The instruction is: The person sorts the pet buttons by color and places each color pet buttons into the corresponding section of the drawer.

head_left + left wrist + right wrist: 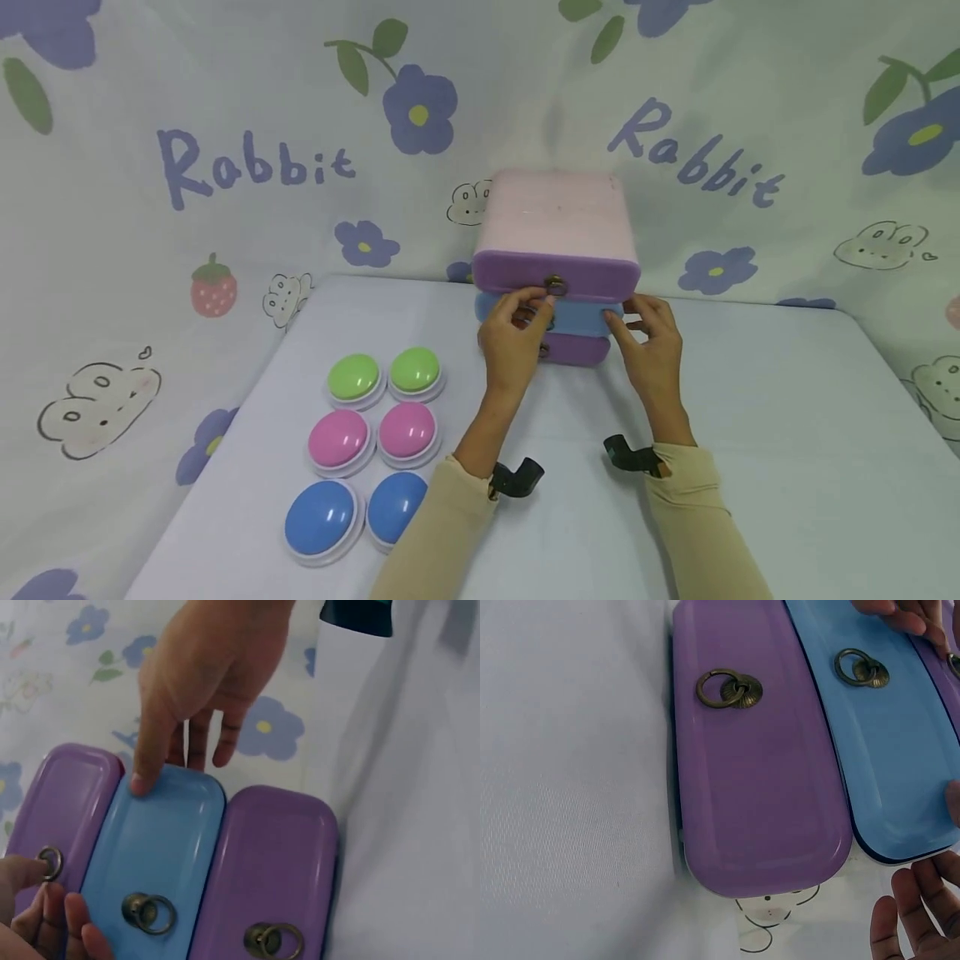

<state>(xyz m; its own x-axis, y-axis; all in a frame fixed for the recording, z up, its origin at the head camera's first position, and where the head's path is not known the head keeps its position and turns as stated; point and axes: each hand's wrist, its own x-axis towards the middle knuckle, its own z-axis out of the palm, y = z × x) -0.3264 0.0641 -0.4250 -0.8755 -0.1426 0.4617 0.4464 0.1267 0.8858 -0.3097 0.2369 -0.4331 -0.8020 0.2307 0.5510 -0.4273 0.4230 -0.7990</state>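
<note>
Near the back of the table stands a small drawer cabinet (558, 212) with a pink top. Its three drawer fronts are the top purple one (510, 273), the middle blue one (588, 317) and the bottom purple one (581, 351). Each bears a brass ring pull. My left hand (510, 342) pinches the top drawer's ring pull (51, 862) between thumb and finger. At the cabinet's right end, my right hand (654, 354) grips the corner, its thumb on the blue front and its other fingers round the side. The left fingers partly cover the blue drawer's ring in the head view.
Left of my forearms sit round push-button domes in pairs: green (354, 377), pink (407, 430) and blue (320, 517). My left sleeve overlaps one blue dome. A patterned cloth (247, 100) hangs behind the white table (787, 433). Black wrist cameras (517, 477) stick out from the cuffs.
</note>
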